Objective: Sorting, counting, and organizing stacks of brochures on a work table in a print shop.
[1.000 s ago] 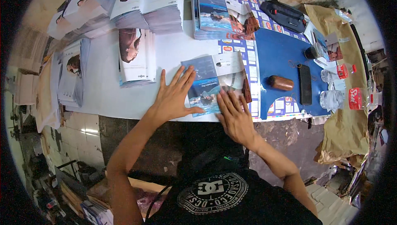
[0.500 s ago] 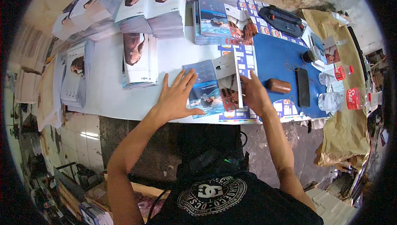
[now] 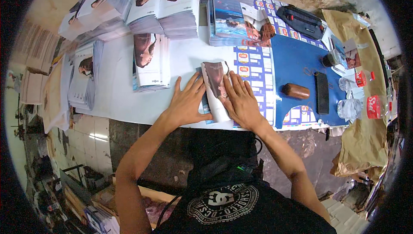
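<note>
A printed leaflet (image 3: 214,75) lies in front of me at the table's near side, its right part folded over so that a panel with a brown-haired figure faces up. My right hand (image 3: 241,101) rests flat on the folded panel's right edge, fingers stretched out. On the left, my left hand (image 3: 186,101) is spread on the table with its fingertips by the leaflet's left edge, where a strip of the blue under-panel shows. Beyond my hands sits a pile of unfolded leaflets (image 3: 229,22) with a blue swimming picture. Folded leaflets (image 3: 148,60) lie in a small pile to the left.
Tall stacks of folded leaflets (image 3: 178,8) stand at the back left, another pile (image 3: 84,70) at the far left. To the right are a brown case (image 3: 296,91), a black phone-like slab (image 3: 322,92), a dark cup (image 3: 331,57), plastic bottles (image 3: 350,108) and a black pouch (image 3: 301,21).
The leaflet's right part, raised before, is now folded over to the left and lies down. My right hand has moved left onto it. My left hand has stayed at the left edge.
</note>
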Tool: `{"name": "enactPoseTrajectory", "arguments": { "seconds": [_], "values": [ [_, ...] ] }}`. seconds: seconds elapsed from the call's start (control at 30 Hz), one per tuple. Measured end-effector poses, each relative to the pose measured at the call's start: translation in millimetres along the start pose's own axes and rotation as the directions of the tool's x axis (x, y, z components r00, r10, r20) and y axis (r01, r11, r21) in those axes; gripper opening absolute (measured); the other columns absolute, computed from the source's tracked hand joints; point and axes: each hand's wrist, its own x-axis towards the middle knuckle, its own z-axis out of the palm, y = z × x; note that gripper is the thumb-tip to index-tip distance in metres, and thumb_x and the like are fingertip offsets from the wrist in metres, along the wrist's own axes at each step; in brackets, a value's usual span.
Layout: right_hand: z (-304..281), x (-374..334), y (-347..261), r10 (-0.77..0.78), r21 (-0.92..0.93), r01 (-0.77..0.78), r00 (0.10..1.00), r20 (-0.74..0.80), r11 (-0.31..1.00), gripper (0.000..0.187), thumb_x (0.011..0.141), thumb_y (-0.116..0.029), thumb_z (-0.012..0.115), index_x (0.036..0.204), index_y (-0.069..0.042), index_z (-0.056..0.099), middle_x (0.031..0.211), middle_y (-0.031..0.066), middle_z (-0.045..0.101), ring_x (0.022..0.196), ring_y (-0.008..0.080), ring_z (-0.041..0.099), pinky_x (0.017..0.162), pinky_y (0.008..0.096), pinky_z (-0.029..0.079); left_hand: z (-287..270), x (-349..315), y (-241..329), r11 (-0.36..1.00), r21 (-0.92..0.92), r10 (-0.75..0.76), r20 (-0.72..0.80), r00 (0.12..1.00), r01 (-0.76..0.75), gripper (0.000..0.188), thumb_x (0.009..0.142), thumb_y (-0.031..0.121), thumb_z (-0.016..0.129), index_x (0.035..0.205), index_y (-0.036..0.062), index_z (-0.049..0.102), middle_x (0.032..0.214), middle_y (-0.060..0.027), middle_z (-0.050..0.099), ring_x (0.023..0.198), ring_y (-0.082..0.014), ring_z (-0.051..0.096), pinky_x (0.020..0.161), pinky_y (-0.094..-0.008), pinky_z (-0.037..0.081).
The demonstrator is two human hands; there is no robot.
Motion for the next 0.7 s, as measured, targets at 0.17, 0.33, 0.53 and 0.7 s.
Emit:
{"name": "enactPoseTrajectory", "arguments": {
  "seconds": [0.17, 0.33, 0.53, 0.7],
  "values": [
    [6.1, -2.3, 4.0, -0.031, -0.082, 0.028, 0.999, -0.04, 0.996, 0.062, 0.103, -0.036, 0.051, 0.155, -0.004, 0.039, 0.16, 0.021, 0.036, 0.148, 0.0389, 0.034, 0.121, 0.0503, 0.027, 3.8, -0.6, -5.8, 0.999, -0.022, 0.035, -0.077, 0.996, -0.036, 0.115, 0.072, 0.068, 0.075, 0.154, -0.0002, 0.032, 0.162, -0.0204, 0.029, 0.153, -0.0359, 0.022, 0.117, -0.0709, 0.016],
    [8.0, -1.6, -1.4, -0.042, -0.11, 0.036, 0.998, -0.048, 0.993, 0.06, 0.103, -0.034, 0.051, 0.153, -0.004, 0.041, 0.16, 0.019, 0.037, 0.147, 0.0376, 0.036, 0.121, 0.05, 0.028, -1.7, -4.5, -19.0, 0.977, -0.178, 0.096, -0.107, 0.99, -0.114, 0.114, 0.07, 0.058, 0.082, 0.153, -0.0027, 0.032, 0.16, -0.0254, 0.027, 0.15, -0.04, 0.025, 0.12, -0.0581, 0.023],
    [7.6, -2.6, 0.6, -0.019, -0.129, 0.012, 0.998, -0.054, 0.992, 0.059, 0.102, -0.034, 0.052, 0.153, -0.005, 0.042, 0.16, 0.0189, 0.037, 0.148, 0.0377, 0.035, 0.121, 0.0498, 0.027, -12.4, -33.0, -2.5, 0.278, -0.936, -0.395, 0.092, 0.914, 0.214, 0.078, 0.096, 0.024, 0.067, 0.155, -0.0048, 0.026, 0.15, -0.0268, 0.045, 0.139, -0.0356, 0.048, 0.115, -0.0457, 0.041],
    [9.5, -0.8, -2.8, -0.028, -0.15, 0.016, 0.997, -0.075, 0.988, 0.056, 0.101, -0.034, 0.053, 0.149, -0.005, 0.047, 0.159, 0.0184, 0.038, 0.147, 0.038, 0.036, 0.12, 0.051, 0.029, -5.9, -39.2, 32.6, -0.188, -0.971, -0.52, 0.226, 0.824, 0.148, 0.069, 0.099, 0.013, 0.06, 0.154, -0.0069, 0.024, 0.149, -0.0284, 0.047, 0.135, -0.0331, 0.053, 0.114, -0.0426, 0.042]
  ]
}}
